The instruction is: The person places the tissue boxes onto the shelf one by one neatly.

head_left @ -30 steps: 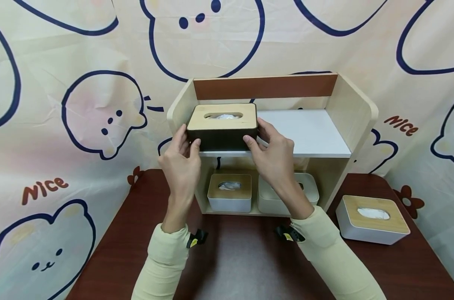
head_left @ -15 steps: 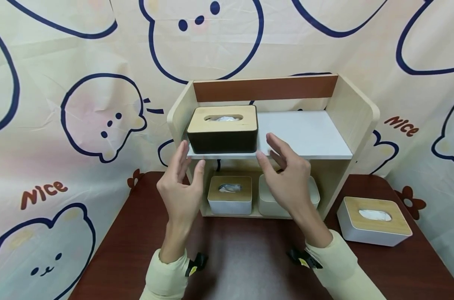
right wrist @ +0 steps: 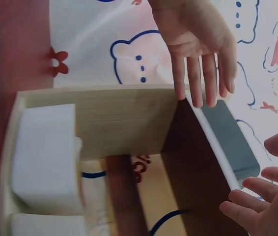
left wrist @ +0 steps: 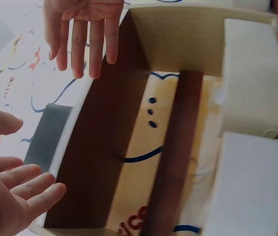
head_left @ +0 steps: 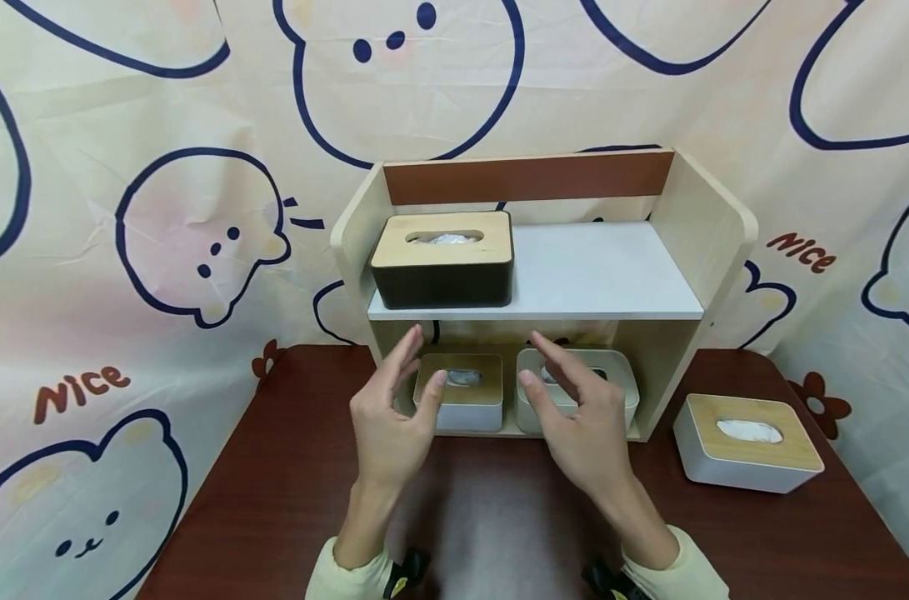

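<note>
A black tissue box (head_left: 442, 285) with a pale wooden lid rests on the left part of the white upper shelf (head_left: 596, 267). My left hand (head_left: 396, 429) is raised in front of the shelf unit, below that box, fingers extended and holding nothing. My right hand (head_left: 591, 425) mirrors it a short way to the right, also holding nothing, palm turned inward. Behind the hands, in the lower compartment, are a white tissue box with a wooden lid (head_left: 469, 408) and an off-white tissue box (head_left: 611, 367), each partly covered by a hand in the head view.
Another white tissue box with a wooden lid (head_left: 750, 446) stands on the dark wooden table (head_left: 491, 517), right of the shelf unit. The unit's right side panel (head_left: 697, 217) rises above the upper shelf. A cartoon-printed cloth (head_left: 222, 108) hangs behind.
Both hands have let go of the black tissue box and drawn back, down and toward me. The black box stays on the upper shelf's left side.
</note>
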Motion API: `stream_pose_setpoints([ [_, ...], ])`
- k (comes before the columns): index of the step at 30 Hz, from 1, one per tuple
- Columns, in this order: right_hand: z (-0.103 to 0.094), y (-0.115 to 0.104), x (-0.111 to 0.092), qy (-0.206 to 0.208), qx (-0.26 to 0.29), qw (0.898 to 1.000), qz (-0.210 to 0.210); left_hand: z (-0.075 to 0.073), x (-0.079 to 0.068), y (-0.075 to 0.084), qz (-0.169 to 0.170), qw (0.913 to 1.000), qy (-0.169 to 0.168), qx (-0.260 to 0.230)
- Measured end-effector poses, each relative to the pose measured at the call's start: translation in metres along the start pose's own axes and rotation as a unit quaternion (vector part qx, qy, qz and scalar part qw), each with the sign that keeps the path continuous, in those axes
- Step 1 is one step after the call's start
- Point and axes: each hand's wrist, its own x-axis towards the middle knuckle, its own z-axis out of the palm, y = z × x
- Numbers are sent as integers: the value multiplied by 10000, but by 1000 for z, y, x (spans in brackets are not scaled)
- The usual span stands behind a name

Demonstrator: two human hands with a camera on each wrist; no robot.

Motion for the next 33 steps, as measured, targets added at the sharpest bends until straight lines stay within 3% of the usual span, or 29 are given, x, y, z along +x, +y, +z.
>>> stream_pose_setpoints([
  [9,-4,29,-30,-80,86,9964,834,21,-29,-10,-142,9961,-858,170],
  [18,-19,56,-51,57,-248,9924,1200,51,-54,-13,-633,9873,-1453,146],
  [25,-24,73,-65,141,-454,9875,1502,68,-66,-11,-1119,9805,-1615,70],
  [33,-26,77,-63,38,-604,9866,1515,81,-73,-11,-1029,9789,-1762,144],
])
